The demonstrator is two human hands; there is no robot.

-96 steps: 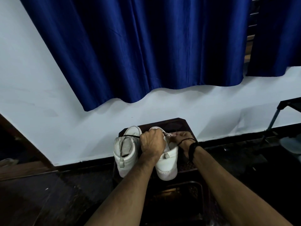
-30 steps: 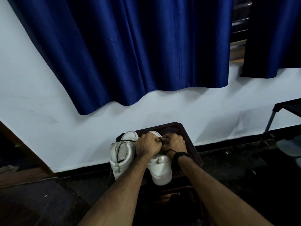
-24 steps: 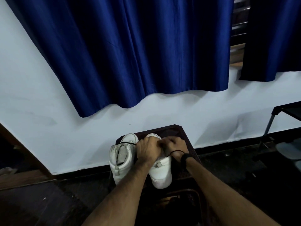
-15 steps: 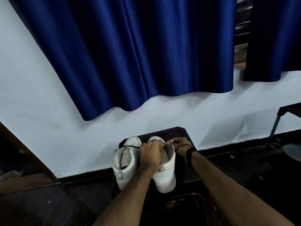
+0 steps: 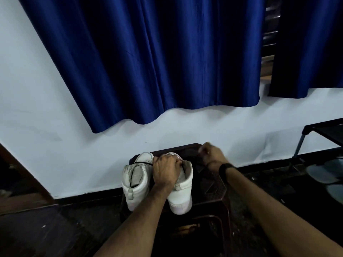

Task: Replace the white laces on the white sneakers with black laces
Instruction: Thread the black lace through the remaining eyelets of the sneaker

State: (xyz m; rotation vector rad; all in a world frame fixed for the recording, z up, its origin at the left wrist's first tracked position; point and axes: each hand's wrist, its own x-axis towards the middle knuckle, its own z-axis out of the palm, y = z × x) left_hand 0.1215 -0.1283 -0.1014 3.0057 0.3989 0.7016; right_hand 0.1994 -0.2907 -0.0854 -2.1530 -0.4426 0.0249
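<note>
Two white sneakers stand heels toward me on a dark stool (image 5: 213, 184). The left sneaker (image 5: 136, 184) has a black lace (image 5: 142, 162) running across its top. My left hand (image 5: 166, 171) lies curled over the tongue and opening of the right sneaker (image 5: 181, 191), gripping it. My right hand (image 5: 210, 154) is raised to the right of that shoe, with its fingers pinched together as if on a thin black lace, which is too dark to make out against the stool. A black band sits on my right wrist.
A white wall with a blue curtain (image 5: 157, 58) rises right behind the stool. A dark metal-legged table (image 5: 319, 132) stands at the right, with grey footwear (image 5: 323, 175) on the floor beneath. A brown wooden frame (image 5: 20, 173) is at the left.
My right hand has pulled away from the right sneaker, up and to the right. My left hand has stayed on the shoe's opening.
</note>
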